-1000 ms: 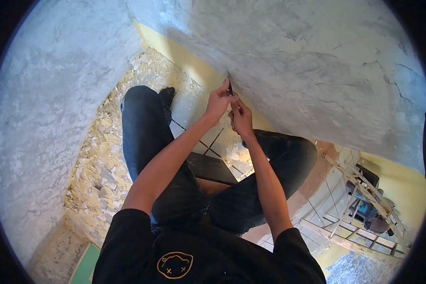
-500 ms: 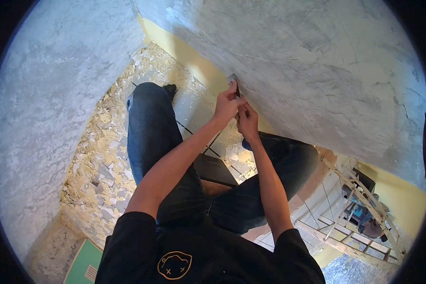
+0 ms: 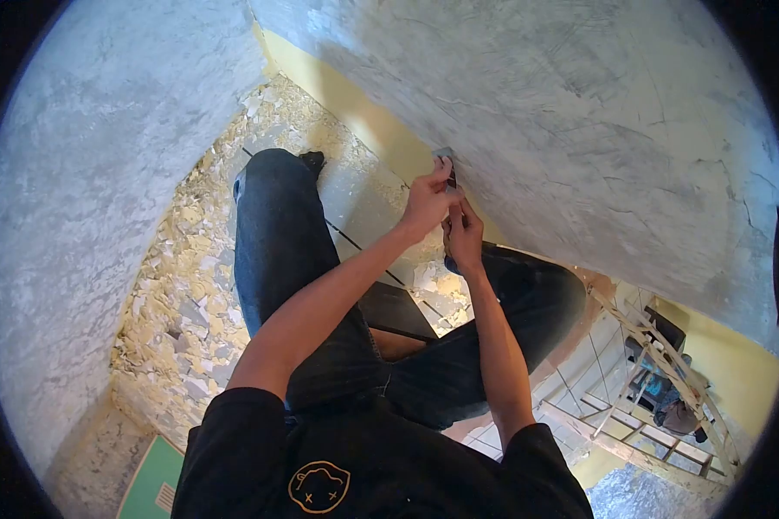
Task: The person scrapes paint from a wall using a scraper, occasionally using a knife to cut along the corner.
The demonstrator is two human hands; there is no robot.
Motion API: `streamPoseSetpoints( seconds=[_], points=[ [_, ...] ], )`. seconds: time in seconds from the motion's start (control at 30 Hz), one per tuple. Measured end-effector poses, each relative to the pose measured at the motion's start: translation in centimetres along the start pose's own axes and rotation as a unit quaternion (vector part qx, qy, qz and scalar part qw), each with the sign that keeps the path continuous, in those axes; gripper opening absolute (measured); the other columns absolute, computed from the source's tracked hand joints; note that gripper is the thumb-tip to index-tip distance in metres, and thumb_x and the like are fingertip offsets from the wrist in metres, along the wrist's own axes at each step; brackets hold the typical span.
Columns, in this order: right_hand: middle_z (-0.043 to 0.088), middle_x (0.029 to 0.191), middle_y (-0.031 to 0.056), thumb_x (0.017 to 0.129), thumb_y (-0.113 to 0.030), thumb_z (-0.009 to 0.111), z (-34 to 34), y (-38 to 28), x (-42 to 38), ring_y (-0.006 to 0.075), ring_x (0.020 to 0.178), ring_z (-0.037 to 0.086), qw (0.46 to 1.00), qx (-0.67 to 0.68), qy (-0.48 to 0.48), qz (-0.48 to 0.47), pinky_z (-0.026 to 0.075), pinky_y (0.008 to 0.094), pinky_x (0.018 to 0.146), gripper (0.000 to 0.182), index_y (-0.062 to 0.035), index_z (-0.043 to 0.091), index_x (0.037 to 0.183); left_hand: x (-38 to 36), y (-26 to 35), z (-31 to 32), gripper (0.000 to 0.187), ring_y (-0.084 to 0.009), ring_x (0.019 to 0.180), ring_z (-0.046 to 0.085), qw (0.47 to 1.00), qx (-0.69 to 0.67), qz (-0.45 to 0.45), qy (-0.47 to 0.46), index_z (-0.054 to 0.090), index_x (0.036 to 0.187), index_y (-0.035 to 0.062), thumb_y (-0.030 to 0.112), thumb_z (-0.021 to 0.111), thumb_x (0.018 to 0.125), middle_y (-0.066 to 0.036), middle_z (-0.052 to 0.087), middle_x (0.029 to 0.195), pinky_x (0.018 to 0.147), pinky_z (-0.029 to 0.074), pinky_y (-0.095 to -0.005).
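Observation:
A scraper (image 3: 442, 153) with a flat grey blade and a dark shank meets the wall (image 3: 580, 138) at the border between bare grey plaster and a yellow painted strip (image 3: 394, 147). My left hand (image 3: 428, 204) is closed around the tool close behind the blade, fingers pressed toward it. Just below, my right hand (image 3: 466, 240) is closed on the handle end, which the fingers mostly hide. Both hands are close together, between my bent knees.
Yellow and grey paint flakes (image 3: 182, 294) cover the tiled floor along the left wall. I sit low on a dark seat (image 3: 394, 310). At the right lie a wooden ladder (image 3: 658, 346) and a heap of dark items (image 3: 679, 406). A green board (image 3: 151, 480) is at bottom left.
Both hands and the scraper have shifted a little to the right and down along the wall's painted border. The grip looks the same, and my legs have barely moved.

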State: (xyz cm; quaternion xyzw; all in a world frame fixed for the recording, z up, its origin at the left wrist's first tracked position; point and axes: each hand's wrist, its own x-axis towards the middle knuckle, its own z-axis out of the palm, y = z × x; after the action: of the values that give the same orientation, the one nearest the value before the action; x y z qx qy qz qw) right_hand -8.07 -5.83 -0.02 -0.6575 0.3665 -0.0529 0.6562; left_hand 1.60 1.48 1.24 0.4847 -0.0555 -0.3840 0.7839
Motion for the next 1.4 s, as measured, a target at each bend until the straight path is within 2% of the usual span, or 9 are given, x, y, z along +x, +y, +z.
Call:
streamPoseSetpoints(
  seconds=[0.3,0.4,0.47,0.57,0.87,1.1,1.17,1.27,1.4],
  points=[
    [0.042,0.055,-0.0048,0.098,-0.029,0.047,-0.6,0.9,-0.9,0.0027,0.040,0.035,0.999,0.024,-0.011,-0.026,0.028,0.0204,0.035,0.036,-0.0126,0.051,0.130,-0.3,-1.7,-0.3,0.070,-0.0163,0.133,0.031,1.000,0.022,0.010,0.000,0.030,0.140,-0.0021,-0.006,0.061,0.078,-0.015,0.019,0.152,0.103,0.033,-0.0266],
    [0.041,0.057,-0.0047,0.098,-0.028,0.048,-1.5,1.2,-1.7,0.0032,0.043,0.035,0.999,0.032,-0.002,-0.003,0.029,0.0210,0.038,0.039,-0.0112,0.048,0.133,-1.0,-1.8,0.8,0.065,-0.0187,0.137,0.022,0.999,0.026,0.005,-0.036,0.033,0.137,-0.0082,-0.007,0.059,0.077,-0.023,0.009,0.152,0.104,0.030,-0.0261],
    [0.040,0.058,-0.0046,0.098,-0.026,0.049,-1.2,0.7,-1.1,0.0037,0.047,0.034,1.000,0.022,-0.003,0.018,0.030,0.0215,0.042,0.043,-0.0096,0.044,0.137,-0.7,-1.5,0.8,0.069,-0.0183,0.134,0.030,0.999,0.031,0.011,0.001,0.032,0.140,-0.0016,-0.004,0.061,0.077,-0.017,0.021,0.151,0.103,0.034,-0.0274],
    [0.041,0.059,-0.0046,0.098,-0.026,0.050,-0.2,0.8,0.8,0.0040,0.048,0.035,1.000,-0.021,-0.020,0.009,0.031,0.0216,0.043,0.043,-0.0081,0.045,0.137,0.1,1.3,0.3,0.068,-0.0183,0.134,0.030,0.998,0.032,-0.032,0.040,0.033,0.139,-0.0016,-0.003,0.062,0.077,-0.017,0.020,0.151,0.102,0.035,-0.0268],
    [0.038,0.058,-0.0061,0.098,-0.025,0.049,-1.6,2.0,-1.5,0.0028,0.046,0.033,0.998,0.049,-0.004,-0.032,0.027,0.0205,0.040,0.041,-0.0071,0.047,0.134,-0.8,-2.6,0.8,0.065,-0.0135,0.126,0.039,0.999,0.024,0.029,-0.012,0.035,0.137,-0.0050,-0.001,0.063,0.079,-0.017,0.023,0.150,0.100,0.034,-0.0252],
    [0.038,0.057,-0.0059,0.098,-0.030,0.049,0.9,-0.6,-0.2,0.0029,0.045,0.033,1.000,0.009,0.009,0.005,0.026,0.0207,0.039,0.042,-0.0068,0.049,0.132,0.5,0.7,-0.5,0.064,-0.0143,0.124,0.042,0.997,0.058,-0.022,0.042,0.036,0.138,-0.0012,-0.003,0.061,0.079,-0.017,0.025,0.149,0.096,0.038,-0.0245],
    [0.043,0.057,-0.0031,0.097,-0.035,0.049,0.8,0.1,0.0,0.0033,0.039,0.035,1.000,0.016,-0.006,0.018,0.028,0.0210,0.034,0.042,-0.0109,0.050,0.131,0.2,1.1,-0.4,0.065,-0.0179,0.132,0.034,0.995,0.019,-0.091,0.026,0.036,0.138,-0.0006,-0.006,0.060,0.078,-0.018,0.019,0.151,0.100,0.036,-0.0256],
    [0.042,0.056,-0.0035,0.098,-0.033,0.048,0.5,0.2,0.0,0.0034,0.038,0.034,0.999,0.029,-0.020,0.010,0.027,0.0211,0.033,0.038,-0.0109,0.052,0.128,-0.1,-0.1,-0.6,0.065,-0.0178,0.132,0.034,1.000,0.010,0.006,0.023,0.036,0.138,-0.0003,-0.005,0.061,0.078,-0.017,0.021,0.151,0.100,0.036,-0.0254],
    [0.040,0.054,-0.0037,0.098,-0.032,0.048,-1.5,1.1,-1.7,0.0035,0.037,0.034,0.998,0.038,-0.034,-0.025,0.027,0.0208,0.033,0.035,-0.0091,0.054,0.123,-0.7,-1.9,0.5,0.065,-0.0157,0.130,0.035,1.000,0.002,-0.004,0.003,0.037,0.138,-0.0008,-0.006,0.061,0.078,-0.016,0.021,0.151,0.099,0.036,-0.0253]
  ],
)
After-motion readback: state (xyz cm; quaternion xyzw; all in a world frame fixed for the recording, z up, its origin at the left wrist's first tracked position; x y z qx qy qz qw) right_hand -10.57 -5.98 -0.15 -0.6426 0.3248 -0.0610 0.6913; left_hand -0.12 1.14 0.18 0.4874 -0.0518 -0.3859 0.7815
